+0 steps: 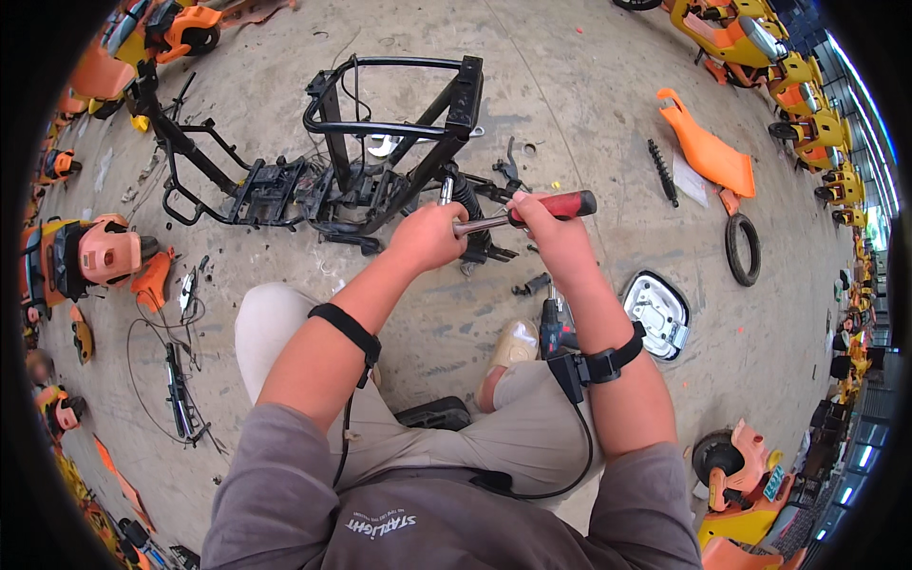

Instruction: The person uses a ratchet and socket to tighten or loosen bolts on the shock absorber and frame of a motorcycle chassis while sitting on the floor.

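A ratchet wrench point(570, 204) with a red and black handle lies nearly level over the near right side of a bare black scooter frame point(465, 93). My right hand point(556, 237) is closed round its handle. My left hand point(426, 236) is closed about the ratchet's head end, and its fingers hide most of that end. A shiny socket extension point(446, 190) rises past the left hand toward the frame's black spring part. Whether the socket sits on a bolt is hidden. Black pliers point(510, 163) lie on the floor just beyond my right hand.
Right of my knee are a power drill point(551, 328) and a white-lined shell point(655, 313). Farther right lie a shock absorber point(662, 171), an orange panel point(711, 150) and a tyre point(731, 249). Cables and a black rod point(176, 385) lie left. Scooters point(819, 133) line both sides.
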`<state>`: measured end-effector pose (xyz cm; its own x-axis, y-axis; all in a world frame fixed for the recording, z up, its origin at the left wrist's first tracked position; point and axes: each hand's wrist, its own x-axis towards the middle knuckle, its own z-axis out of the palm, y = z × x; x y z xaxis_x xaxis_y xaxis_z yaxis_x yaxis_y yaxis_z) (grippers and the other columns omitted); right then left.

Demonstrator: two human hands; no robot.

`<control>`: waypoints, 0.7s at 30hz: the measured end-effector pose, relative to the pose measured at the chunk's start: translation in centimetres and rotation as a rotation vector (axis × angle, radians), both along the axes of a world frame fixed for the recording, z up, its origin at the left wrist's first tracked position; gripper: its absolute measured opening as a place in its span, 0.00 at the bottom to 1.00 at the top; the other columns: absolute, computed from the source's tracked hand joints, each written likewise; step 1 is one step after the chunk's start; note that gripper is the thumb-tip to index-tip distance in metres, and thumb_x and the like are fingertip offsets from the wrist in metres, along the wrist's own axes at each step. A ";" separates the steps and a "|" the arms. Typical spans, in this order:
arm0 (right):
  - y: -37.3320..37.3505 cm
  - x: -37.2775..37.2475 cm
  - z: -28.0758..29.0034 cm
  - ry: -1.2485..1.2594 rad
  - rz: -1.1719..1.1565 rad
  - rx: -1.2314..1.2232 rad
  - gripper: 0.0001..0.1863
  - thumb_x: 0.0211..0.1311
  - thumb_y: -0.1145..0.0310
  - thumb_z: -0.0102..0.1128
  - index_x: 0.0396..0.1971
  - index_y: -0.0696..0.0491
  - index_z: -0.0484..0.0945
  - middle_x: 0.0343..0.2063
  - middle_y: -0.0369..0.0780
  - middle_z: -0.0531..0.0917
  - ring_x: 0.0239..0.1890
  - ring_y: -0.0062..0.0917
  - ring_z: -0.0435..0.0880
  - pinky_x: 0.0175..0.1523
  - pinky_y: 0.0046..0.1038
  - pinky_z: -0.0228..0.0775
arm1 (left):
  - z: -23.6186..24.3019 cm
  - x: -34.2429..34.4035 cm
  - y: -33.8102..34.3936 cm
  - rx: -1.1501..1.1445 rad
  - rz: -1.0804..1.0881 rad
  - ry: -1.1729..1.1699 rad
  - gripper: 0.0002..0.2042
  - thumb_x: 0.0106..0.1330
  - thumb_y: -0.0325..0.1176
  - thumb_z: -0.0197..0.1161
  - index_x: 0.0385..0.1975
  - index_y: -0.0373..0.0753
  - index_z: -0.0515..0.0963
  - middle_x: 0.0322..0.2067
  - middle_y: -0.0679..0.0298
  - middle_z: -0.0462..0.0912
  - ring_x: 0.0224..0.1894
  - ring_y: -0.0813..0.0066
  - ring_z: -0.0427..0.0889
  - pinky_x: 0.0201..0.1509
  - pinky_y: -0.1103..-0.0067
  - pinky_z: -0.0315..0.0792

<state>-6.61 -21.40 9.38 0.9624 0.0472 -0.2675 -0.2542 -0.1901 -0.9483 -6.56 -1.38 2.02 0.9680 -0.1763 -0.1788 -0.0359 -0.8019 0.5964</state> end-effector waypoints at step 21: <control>9.0 1.0 3.1 -0.239 0.253 0.058 0.11 0.60 0.64 0.68 0.34 0.57 0.82 0.28 0.34 0.83 0.32 0.16 0.79 0.41 0.25 0.73 | -0.5 -0.2 1.0 -0.575 -0.103 -0.113 0.18 0.56 0.40 0.70 0.43 0.36 0.80 0.40 0.53 0.86 0.46 0.55 0.84 0.50 0.67 0.76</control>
<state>-5.59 -12.38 12.46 0.9533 0.3008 -0.0262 0.0242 -0.1626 -0.9864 -6.74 -0.37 1.54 0.9482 -0.3084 0.0764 -0.1851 -0.3406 0.9218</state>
